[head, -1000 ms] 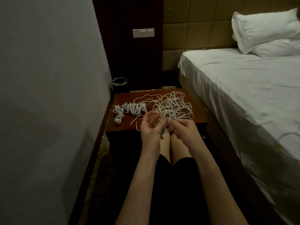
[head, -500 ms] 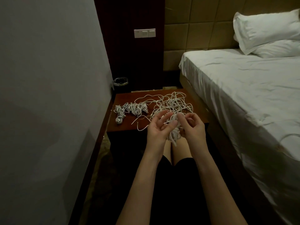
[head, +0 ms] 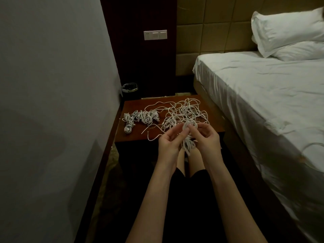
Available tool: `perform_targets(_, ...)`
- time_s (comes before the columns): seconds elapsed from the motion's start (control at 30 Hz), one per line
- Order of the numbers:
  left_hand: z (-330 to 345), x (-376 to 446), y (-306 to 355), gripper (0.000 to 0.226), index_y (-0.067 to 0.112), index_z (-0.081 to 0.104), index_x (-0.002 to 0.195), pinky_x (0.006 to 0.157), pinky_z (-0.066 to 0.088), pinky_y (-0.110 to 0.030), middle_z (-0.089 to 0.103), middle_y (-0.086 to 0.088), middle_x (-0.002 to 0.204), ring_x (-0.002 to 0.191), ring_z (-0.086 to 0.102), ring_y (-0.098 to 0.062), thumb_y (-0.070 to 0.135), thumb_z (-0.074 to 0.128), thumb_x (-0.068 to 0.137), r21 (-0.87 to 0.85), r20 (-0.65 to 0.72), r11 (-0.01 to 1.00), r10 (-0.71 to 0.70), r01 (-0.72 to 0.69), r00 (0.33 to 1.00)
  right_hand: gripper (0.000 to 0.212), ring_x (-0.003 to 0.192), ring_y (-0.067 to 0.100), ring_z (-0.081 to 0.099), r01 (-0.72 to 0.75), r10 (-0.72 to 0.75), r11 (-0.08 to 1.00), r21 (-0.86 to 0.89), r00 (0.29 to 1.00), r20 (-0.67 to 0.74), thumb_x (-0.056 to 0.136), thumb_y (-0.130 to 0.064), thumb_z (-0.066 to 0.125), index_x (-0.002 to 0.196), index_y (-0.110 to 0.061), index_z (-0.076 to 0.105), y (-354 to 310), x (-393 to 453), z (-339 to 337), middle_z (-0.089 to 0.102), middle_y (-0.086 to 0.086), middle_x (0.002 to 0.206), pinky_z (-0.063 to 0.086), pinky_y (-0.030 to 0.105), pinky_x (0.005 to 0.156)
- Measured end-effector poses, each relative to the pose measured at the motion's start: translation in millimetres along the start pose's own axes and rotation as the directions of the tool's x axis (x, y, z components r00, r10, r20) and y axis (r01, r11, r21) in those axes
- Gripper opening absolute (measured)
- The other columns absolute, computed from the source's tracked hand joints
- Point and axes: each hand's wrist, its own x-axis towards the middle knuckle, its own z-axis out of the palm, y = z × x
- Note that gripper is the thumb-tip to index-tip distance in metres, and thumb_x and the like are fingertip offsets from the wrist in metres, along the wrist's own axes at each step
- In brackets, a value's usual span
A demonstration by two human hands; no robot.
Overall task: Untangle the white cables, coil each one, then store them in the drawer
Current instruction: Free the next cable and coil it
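Over the near edge of the bedside table [head: 133, 137]: one cable bundle being wound, the task partway done.
Head view: finished coils [head: 140, 117] lie at the table's left, the tangled cables [head: 184, 113] at its right; no drawer shows. Left hand [head: 169, 142] and right hand [head: 206, 137] both pinch the cable bundle [head: 188, 135] with curled fingers, though in this dim light the exact grip is unclear.

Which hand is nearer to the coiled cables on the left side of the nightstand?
Left. The left hand is right of the coiled cables and nearer the person; the right hand is farther right.
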Motion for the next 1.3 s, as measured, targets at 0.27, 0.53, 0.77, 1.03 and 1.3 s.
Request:
perform_targets(0.27,-9,5,2,0.021,0.013,0.068,0.103,0.085,0.055,-0.031,0.071,-0.009,0.107,0.102,0.067,-0.023,0.003,0.068,0.084,-0.039,-0.097,0.998,0.052,-0.056,0.994,0.019,0.095,0.015,0.069,-0.01,0.002,0.997,0.076,0.995,0.104,0.087,-0.016,0.068,0.104,-0.018,0.062,1,2,-3,0.067,0.003,0.107,0.057,0.024,0.068)
perform_targets(0.53,-21,15,1,0.022,0.007,0.068,0.108,0.083,0.057,-0.03,0.069,-0.017,0.111,0.097,0.068,-0.024,0.002,0.065,0.087,-0.057,-0.147,0.996,0.056,-0.065,0.988,0.029,0.091,0.001,0.067,0.187,-0.17,0.975,-0.117,0.975,0.142,0.082,-0.009,0.074,0.107,-0.019,0.066,10,-2,9,0.07,-0.004,0.099,0.055,0.017,0.072)
perform_targets(0.77,-34,32,12,0.018,0.013,0.071,0.101,0.085,0.056,-0.031,0.072,-0.012,0.108,0.099,0.069,-0.021,0.004,0.067,0.086,0.013,-0.165,0.998,0.068,-0.066,0.984,0.026,0.094,0.009,0.069,0.153,-0.139,0.981,-0.117,0.983,0.121,0.083,-0.01,0.074,0.108,-0.016,0.067,16,15,27,0.071,0.0,0.103,0.057,0.029,0.081)
perform_targets(1.03,-85,83,38,0.02,0.018,0.072,0.1,0.093,0.055,-0.038,0.073,-0.006,0.105,0.102,0.068,-0.019,0.007,0.072,0.084,0.282,-0.317,0.958,0.148,-0.055,0.937,0.025,0.098,0.005,0.066,0.077,-0.024,0.971,-0.225,0.974,0.227,0.085,-0.013,0.071,0.11,-0.014,0.069,38,68,94,0.071,-0.006,0.102,0.056,0.033,0.089)
perform_targets(1.3,-142,151,42,0.022,0.017,0.073,0.101,0.087,0.054,-0.028,0.072,0.001,0.102,0.1,0.067,-0.012,0.005,0.073,0.082,0.376,-0.471,0.922,0.101,0.096,0.876,0.031,0.11,0.011,0.062,-0.048,0.147,0.944,-0.328,0.947,0.285,0.091,-0.01,0.063,0.121,-0.011,0.066,86,122,156,0.068,0.002,0.119,0.051,0.032,0.098)
